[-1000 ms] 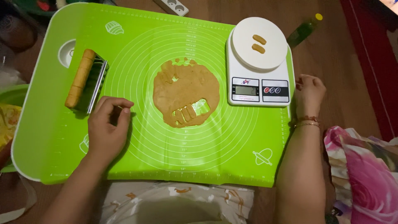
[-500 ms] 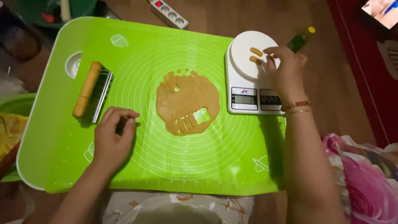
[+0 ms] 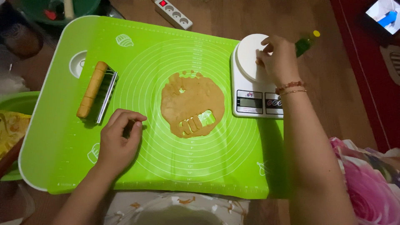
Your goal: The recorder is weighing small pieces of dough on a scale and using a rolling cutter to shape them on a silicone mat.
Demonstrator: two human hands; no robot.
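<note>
A flat round of brown dough [image 3: 189,98] lies in the middle of the green silicone mat [image 3: 137,62], with several strips cut into its lower right part. My right hand [image 3: 280,58] is over the round plate of the white kitchen scale [image 3: 252,89]; its fingertips pinch a small dough piece [image 3: 259,62] and hide most of it. My left hand [image 3: 118,141] rests on the mat left of the dough, fingers curled in, with nothing visible in it. A wooden-handled metal crinkle cutter [image 3: 96,91] lies on the mat above my left hand.
A white power strip [image 3: 173,14] lies beyond the mat. A green bottle with a yellow cap [image 3: 307,41] stands behind the scale. A green bowl [image 3: 12,104] sits at the left edge. A pale bowl [image 3: 175,214] is near me, below the mat.
My right hand rose from the mat's right edge to the scale plate and now covers the two dough pieces there. My left hand has stayed in place on the mat.
</note>
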